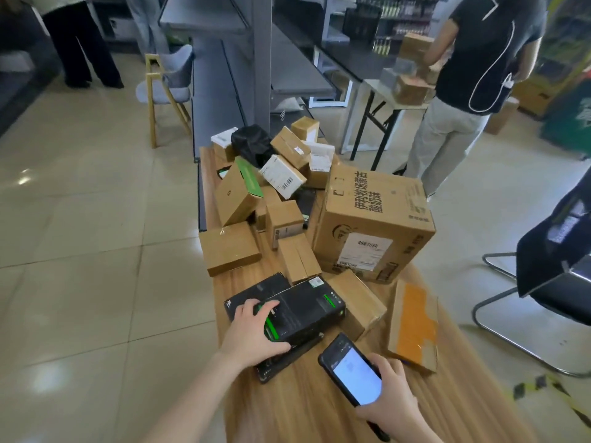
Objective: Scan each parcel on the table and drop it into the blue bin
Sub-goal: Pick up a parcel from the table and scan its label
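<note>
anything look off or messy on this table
Yes. The parcels lie in a loose heap, several tilted on each other, like the green-edged box. A flat brown box juts past the table's left edge and might slip.

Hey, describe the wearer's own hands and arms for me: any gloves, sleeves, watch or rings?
Both are bare. The left hand and right hand wear no gloves, and no ring shows on either. The left forearm and right forearm are uncovered down to the frame edge, with no sleeve, watch or bracelet in view.
</note>
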{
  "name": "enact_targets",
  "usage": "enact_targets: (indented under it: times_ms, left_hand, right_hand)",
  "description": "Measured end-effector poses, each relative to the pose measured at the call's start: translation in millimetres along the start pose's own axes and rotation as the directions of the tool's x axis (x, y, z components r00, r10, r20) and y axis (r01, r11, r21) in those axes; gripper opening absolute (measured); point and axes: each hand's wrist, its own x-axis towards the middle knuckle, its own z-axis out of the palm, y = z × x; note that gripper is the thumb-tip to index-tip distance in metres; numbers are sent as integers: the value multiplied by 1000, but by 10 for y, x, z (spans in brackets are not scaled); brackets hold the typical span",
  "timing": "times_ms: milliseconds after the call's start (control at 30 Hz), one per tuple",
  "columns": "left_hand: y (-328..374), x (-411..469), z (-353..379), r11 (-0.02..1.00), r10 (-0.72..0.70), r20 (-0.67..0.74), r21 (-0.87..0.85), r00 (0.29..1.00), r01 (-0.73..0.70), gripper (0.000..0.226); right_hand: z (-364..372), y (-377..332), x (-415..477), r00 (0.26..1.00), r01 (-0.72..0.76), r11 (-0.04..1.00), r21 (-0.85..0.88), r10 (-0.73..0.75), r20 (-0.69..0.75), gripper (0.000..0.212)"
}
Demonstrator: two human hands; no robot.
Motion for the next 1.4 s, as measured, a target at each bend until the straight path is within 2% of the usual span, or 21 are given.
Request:
enact_targets:
  times_ms: [133, 200, 267, 300, 433, 500, 600, 667, 933, 1067, 1133, 1200, 1333, 1400]
  left_hand:
    - [-153, 6, -225, 984, 11, 74, -178, 997, 2, 80]
    - [-247, 2, -334, 961, 25, 102, -276, 995, 4, 59]
    - [-299, 1, -410, 918, -46, 79, -389, 996, 74, 37]
    - [-310, 1, -440, 895, -93, 52, -434, 994, 107, 34]
    - [-273, -11, -486, 906, -137, -247, -423, 959, 21, 43]
    - [-203, -35, -471, 915, -87, -318, -400, 944, -51, 51]
    - [-109, -75, -394, 968, 69, -257, -217, 964, -128, 58]
    - [-107, -74, -349, 976, 107, -255, -155, 961, -150, 53]
    - [-251, -39, -367, 923, 29, -180, -373, 983, -96, 45]
    - [-339, -8, -372, 955, 28, -77, -293, 997, -49, 43]
    - [-324, -23, -343, 959, -6, -86, -281, 996, -19, 46]
    - [-257, -83, -308, 964, -46, -128, -267, 991, 10, 60]
    - [-106, -210, -156, 1000, -20, -6, 10, 1000, 20, 110]
    - [-93, -238, -76, 997, -29, 13, 78, 999, 28, 116]
  right_hand:
    - [-26, -58, 65, 999, 35, 999, -9, -35, -15, 98]
    - [-36, -109, 89, 998, 62, 998, -8, -62, -20, 98]
    - [-45, -179, 108, 996, 82, 997, -4, -82, -25, 97]
    - [-45, -213, 121, 996, 90, 996, -2, -90, -25, 97]
    - [-15, -331, 156, 993, 117, 993, 20, -117, -22, 97]
    - [2, -373, 170, 992, 129, 991, 25, -128, -20, 96]
    - [14, -407, 184, 990, 143, 989, 21, -143, -19, 96]
    - [14, -406, 192, 990, 142, 990, 16, -142, -22, 96]
    - [-27, -388, 190, 990, 135, 991, 18, -134, -43, 98]
    - [-31, -368, 169, 990, 133, 991, 4, -133, -40, 98]
    - [-24, -362, 159, 990, 135, 991, -6, -136, -40, 98]
    - [-25, -363, 150, 989, 138, 990, -9, -138, -44, 99]
    - [-67, -357, 148, 987, 148, 988, -52, -151, -55, 101]
    - [-107, -345, 150, 982, 168, 982, -91, -174, -70, 100]
